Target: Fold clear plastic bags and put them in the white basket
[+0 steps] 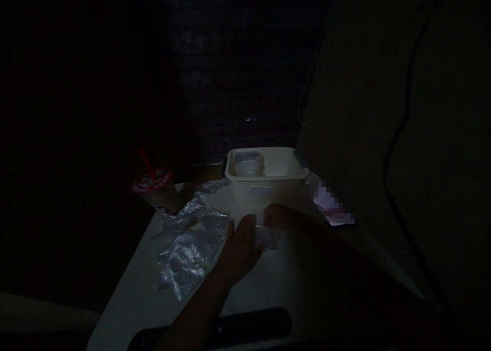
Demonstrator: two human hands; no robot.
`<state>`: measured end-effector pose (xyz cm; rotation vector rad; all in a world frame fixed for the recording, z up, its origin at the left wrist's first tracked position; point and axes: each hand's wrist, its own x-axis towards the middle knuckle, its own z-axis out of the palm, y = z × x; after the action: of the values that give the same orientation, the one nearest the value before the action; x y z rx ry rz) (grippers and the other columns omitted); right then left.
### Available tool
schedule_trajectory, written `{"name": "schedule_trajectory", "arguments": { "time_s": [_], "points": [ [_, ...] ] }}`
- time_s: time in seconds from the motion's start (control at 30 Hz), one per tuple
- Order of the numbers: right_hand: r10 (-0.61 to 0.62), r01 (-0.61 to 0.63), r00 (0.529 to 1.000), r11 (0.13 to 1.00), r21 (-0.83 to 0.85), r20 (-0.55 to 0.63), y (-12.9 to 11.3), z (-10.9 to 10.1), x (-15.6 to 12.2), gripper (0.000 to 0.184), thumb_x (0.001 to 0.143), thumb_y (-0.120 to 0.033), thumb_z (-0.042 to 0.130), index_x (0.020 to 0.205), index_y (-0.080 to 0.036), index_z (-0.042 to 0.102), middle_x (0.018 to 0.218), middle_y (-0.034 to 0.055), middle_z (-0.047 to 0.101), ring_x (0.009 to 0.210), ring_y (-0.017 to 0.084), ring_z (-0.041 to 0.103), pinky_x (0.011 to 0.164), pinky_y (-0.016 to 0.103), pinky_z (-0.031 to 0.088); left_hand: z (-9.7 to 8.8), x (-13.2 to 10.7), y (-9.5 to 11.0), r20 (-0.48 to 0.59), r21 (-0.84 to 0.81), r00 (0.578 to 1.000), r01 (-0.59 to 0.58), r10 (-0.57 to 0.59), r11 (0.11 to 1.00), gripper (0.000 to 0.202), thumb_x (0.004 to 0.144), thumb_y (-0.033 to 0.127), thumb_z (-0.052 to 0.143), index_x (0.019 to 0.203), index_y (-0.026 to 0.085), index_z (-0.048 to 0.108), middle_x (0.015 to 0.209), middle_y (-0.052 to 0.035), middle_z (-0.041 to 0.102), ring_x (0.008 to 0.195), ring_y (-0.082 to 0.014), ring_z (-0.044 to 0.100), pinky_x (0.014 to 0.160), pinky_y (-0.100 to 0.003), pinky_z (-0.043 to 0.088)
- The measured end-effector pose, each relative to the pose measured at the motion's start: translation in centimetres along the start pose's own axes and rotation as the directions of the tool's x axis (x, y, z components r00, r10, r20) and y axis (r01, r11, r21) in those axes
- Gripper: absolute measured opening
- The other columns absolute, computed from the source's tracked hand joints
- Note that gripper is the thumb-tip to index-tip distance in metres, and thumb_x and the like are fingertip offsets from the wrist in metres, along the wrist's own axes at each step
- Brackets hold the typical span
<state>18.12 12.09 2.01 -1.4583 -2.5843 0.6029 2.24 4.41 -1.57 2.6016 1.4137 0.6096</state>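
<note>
In dim light, a small clear plastic packet (269,238) lies flat on the white table (261,279). My left hand (238,248) rests at the packet's left edge, palm down with fingers stretched forward. At the packet's far edge is my right hand (279,217), its fingers curled closed in a pinch on the plastic; the fingertips are hard to make out. Just beyond both hands stands a cream plastic tub (264,187) with a stack of clear packets (248,164) inside, at its left.
Crumpled clear plastic bags (187,254) spread over the table's left side. A lidded drink cup (159,190) with a red straw stands at the left edge. A partly blurred flat item (332,207) lies right of the tub. A dark slot (253,326) lies at the near edge.
</note>
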Motion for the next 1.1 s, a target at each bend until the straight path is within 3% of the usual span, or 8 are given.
{"name": "schedule_trajectory", "arguments": {
  "time_s": [0.1, 0.23, 0.37, 0.53, 0.73, 0.93, 1.03, 1.1],
  "points": [
    [-0.036, 0.038, 0.999, 0.997, 0.064, -0.036, 0.1, -0.4, -0.5, 0.010, 0.062, -0.018, 0.053, 0.064, -0.013, 0.062, 0.066, 0.0039, 0.063, 0.062, 0.012, 0.055, 0.053, 0.019, 0.038, -0.1, 0.6, -0.3, -0.101, -0.372, 0.973, 0.156, -0.207, 0.915, 0.051, 0.075, 0.034, 0.043, 0.119, 0.012, 0.035, 0.119, -0.0138, 0.045, 0.110, -0.0217, 0.039, 0.093, -0.044, 0.023],
    [-0.059, 0.084, 0.992, 0.966, 0.245, -0.110, 0.0, -0.7, -1.1, 0.014, 0.066, -0.022, 0.050, 0.066, -0.012, 0.060, 0.067, 0.0035, 0.061, 0.063, 0.011, 0.055, 0.055, 0.019, 0.040, -0.1, 1.4, -1.1, -0.013, -0.820, 0.844, 0.298, -0.536, 0.488, 0.031, 0.066, 0.033, 0.053, 0.089, 0.014, 0.056, 0.083, -0.0056, 0.061, 0.074, -0.0165, 0.055, 0.067, -0.028, 0.043],
    [0.032, 0.068, 0.986, 0.821, 0.568, -0.164, -0.4, -0.1, -1.4, 0.017, 0.062, -0.027, 0.053, 0.070, -0.012, 0.059, 0.065, 0.0024, 0.061, 0.060, 0.012, 0.055, 0.052, 0.020, 0.040, -0.2, 1.7, -1.7, 0.048, -0.878, 0.819, 0.307, -0.572, 0.366, 0.024, 0.061, 0.037, 0.054, 0.054, 0.014, 0.052, 0.043, 0.0050, 0.046, 0.042, -0.0082, 0.043, 0.043, -0.020, 0.036],
    [0.127, -0.068, 0.992, 0.621, 0.781, -0.014, -0.2, 1.4, -1.5, 0.026, 0.057, -0.035, 0.057, 0.066, -0.012, 0.059, 0.055, -0.0004, 0.057, 0.050, 0.010, 0.053, 0.047, 0.020, 0.040, -0.3, 1.8, -1.5, 0.053, -0.914, 0.779, 0.290, -0.625, 0.284, 0.027, 0.060, 0.039, 0.053, 0.052, 0.015, 0.046, 0.040, 0.0085, 0.037, 0.037, -0.0050, 0.034, 0.039, -0.018, 0.030],
    [0.225, -0.087, 0.974, 0.537, 0.839, -0.043, -0.8, 2.5, -1.4, 0.027, 0.062, -0.038, 0.052, 0.059, -0.011, 0.057, 0.050, -0.0017, 0.053, 0.045, 0.008, 0.049, 0.044, 0.019, 0.038, -0.1, 1.6, -1.6, 0.031, -0.921, 0.768, 0.271, -0.640, 0.281, 0.026, 0.061, 0.039, 0.054, 0.053, 0.015, 0.046, 0.043, 0.0077, 0.039, 0.039, -0.0050, 0.034, 0.040, -0.017, 0.030],
    [0.232, -0.035, 0.951, 0.735, 0.677, -0.203, -2.2, 1.8, -2.2, 0.022, 0.065, -0.031, 0.049, 0.053, -0.014, 0.052, 0.042, -0.0046, 0.043, 0.042, 0.007, 0.042, 0.041, 0.018, 0.032, -0.3, 1.5, -1.7, -0.027, -0.907, 0.771, 0.248, -0.636, 0.340, 0.025, 0.067, 0.037, 0.050, 0.071, 0.013, 0.054, 0.056, 0.0021, 0.052, 0.050, -0.0094, 0.048, 0.049, -0.021, 0.039],
    [0.221, -0.023, 0.919, 0.857, 0.515, -0.327, -2.7, -0.2, -2.5, 0.022, 0.066, -0.028, 0.048, 0.048, -0.015, 0.048, 0.044, -0.0043, 0.043, 0.046, 0.007, 0.042, 0.044, 0.018, 0.032, -0.8, 1.1, -1.6, -0.149, -0.843, 0.771, 0.228, -0.619, 0.487, 0.033, 0.071, 0.036, 0.044, 0.095, 0.014, 0.051, 0.086, -0.0057, 0.059, 0.076, -0.0161, 0.055, 0.066, -0.028, 0.043],
    [0.162, 0.031, 0.902, 0.901, 0.433, -0.401, -3.0, -2.1, -2.5, 0.020, 0.065, -0.027, 0.049, 0.048, -0.015, 0.048, 0.047, -0.0037, 0.046, 0.049, 0.007, 0.043, 0.047, 0.018, 0.032, -1.2, 0.9, -1.6, -0.256, -0.722, 0.788, 0.229, -0.560, 0.653, 0.038, 0.073, 0.034, 0.042, 0.106, 0.015, 0.047, 0.104, -0.0094, 0.054, 0.093, -0.0205, 0.050, 0.079, -0.035, 0.040]
  ]
}}
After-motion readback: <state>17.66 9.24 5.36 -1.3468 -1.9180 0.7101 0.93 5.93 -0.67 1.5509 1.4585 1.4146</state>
